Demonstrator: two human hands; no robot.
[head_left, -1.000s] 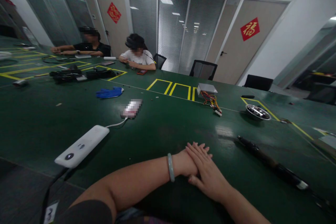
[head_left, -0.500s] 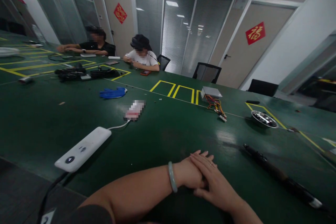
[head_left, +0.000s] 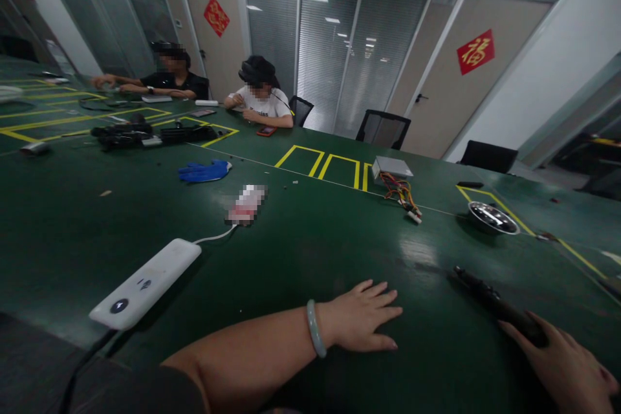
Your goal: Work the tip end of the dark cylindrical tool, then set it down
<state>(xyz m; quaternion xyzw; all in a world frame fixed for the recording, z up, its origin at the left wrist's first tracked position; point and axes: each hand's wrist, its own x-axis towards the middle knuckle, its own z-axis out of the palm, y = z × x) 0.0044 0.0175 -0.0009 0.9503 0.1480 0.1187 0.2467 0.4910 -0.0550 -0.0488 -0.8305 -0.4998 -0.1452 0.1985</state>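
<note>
- Contact between our two hands has ended: a moment ago the bare right hand (head_left: 565,362) lay over the bare left hand (head_left: 361,317); now we see it at the long black rod-shaped tool (head_left: 488,297).
- We judge that this engages the right hand with the tool and leaves the left one free.
- Our right thumb and fingers straddle the tool's body toward its near end; the fingertips are hidden, so we cannot tell how firmly they press.
- Our left hand lies palm down, fingers spread, left of the tool, holding nothing; a smooth pale-green bangle (head_left: 315,328) circles its wrist.
- The tool appears to rest slantwise on the dark green, faintly glossy tabletop (head_left: 301,233), its surface knobbly toward the slim far tip.
- Beyond the tool we see a round, mirror-bright metal bowl (head_left: 493,218); farther left, a boxy grey metal unit (head_left: 392,167) trailing thin red and yellow wires (head_left: 400,191).
- Well left of the tool lies a smooth white plastic bar (head_left: 148,283) with rounded corners.
</note>
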